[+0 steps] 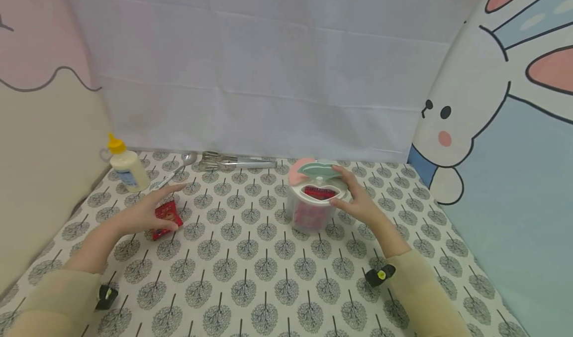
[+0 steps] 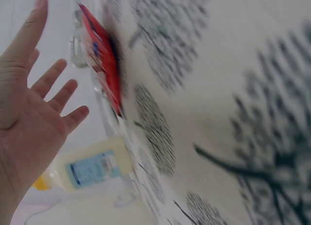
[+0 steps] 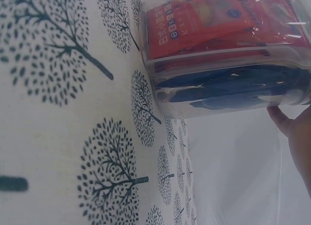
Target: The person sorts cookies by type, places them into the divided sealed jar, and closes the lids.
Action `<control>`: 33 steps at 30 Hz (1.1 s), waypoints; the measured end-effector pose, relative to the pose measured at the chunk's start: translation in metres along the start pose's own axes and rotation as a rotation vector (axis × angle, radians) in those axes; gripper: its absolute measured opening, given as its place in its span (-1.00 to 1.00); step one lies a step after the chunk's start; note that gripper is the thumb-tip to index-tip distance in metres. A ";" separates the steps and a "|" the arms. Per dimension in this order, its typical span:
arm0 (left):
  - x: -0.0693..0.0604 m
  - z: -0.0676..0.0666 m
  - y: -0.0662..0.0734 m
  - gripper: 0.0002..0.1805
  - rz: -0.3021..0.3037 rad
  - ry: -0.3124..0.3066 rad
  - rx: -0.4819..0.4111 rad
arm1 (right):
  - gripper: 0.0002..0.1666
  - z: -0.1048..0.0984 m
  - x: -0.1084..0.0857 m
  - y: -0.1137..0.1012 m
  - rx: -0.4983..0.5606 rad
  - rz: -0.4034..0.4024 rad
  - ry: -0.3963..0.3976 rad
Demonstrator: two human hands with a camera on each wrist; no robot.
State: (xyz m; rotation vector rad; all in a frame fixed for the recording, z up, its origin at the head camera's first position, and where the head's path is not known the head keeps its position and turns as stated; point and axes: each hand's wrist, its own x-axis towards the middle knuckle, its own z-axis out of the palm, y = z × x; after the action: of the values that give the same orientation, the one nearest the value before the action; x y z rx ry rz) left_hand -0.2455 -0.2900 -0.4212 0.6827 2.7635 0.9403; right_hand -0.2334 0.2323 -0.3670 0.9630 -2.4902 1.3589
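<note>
My left hand hovers over a small red snack packet on the cloth, thumb and fingers spread. The left wrist view shows a gap between that hand's palm and the packet. On the right, my right hand grips the lid edge of a clear round container, thumb at the front and fingers behind. Its lid has a pink section and a raised green flap. Red packets and dark blue packets fill compartments inside. The right hand's remaining fingers are partly hidden.
A cream bottle with a yellow nozzle stands at the back left. Beside it lie a spoon and metal tongs. A tree-print cloth covers the table, and a white curtain hangs behind.
</note>
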 end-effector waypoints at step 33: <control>0.008 -0.009 -0.011 -0.55 -0.144 -0.002 0.048 | -0.09 0.001 0.000 -0.003 -0.011 0.028 0.004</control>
State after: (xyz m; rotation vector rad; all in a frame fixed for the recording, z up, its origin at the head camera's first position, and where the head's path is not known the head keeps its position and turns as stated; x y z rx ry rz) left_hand -0.2590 -0.2994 -0.4205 0.4829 2.7969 0.8461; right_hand -0.2315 0.2304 -0.3652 0.9254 -2.5147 1.3522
